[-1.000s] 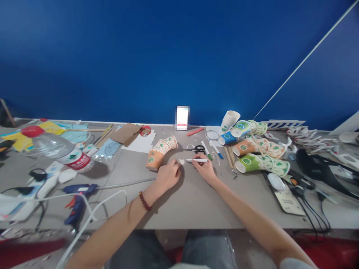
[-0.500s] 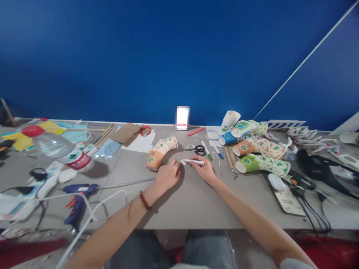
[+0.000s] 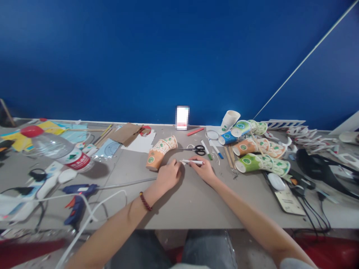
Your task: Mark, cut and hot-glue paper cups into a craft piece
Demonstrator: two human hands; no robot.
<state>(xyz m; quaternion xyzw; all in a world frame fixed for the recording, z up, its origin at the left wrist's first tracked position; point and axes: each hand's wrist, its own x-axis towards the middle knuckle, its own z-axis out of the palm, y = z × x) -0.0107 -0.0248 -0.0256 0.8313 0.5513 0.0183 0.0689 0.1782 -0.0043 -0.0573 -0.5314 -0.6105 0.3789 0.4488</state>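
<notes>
My right hand (image 3: pixel 206 171) is closed around a white marker pen (image 3: pixel 198 162) with a red end, its tip pointing left. Just off that tip lies a small white scrap (image 3: pixel 182 162), at the fingertips of my left hand (image 3: pixel 169 175). The left fingers are curled and pressed together at the scrap's edge, near the table surface. Behind my left hand, orange patterned paper cups (image 3: pixel 157 158) are joined in a bent row. Black-handled scissors (image 3: pixel 199 150) lie beyond my hands, beside a green-tipped marker (image 3: pixel 206 150) and a blue-tipped marker (image 3: pixel 217 150).
On the left are a bottle with a red cap (image 3: pixel 60 147), a blue glue gun (image 3: pixel 80 198) with its cable, and a power strip (image 3: pixel 46 186). To the right lie several joined paper cups (image 3: pixel 262 164), wooden sticks (image 3: pixel 230 156) and a phone (image 3: pixel 288 201). A lit screen (image 3: pixel 182 118) stands against the wall.
The marker pen in my right hand has shifted very slightly left and tilted a little. My left hand has hardly moved.
</notes>
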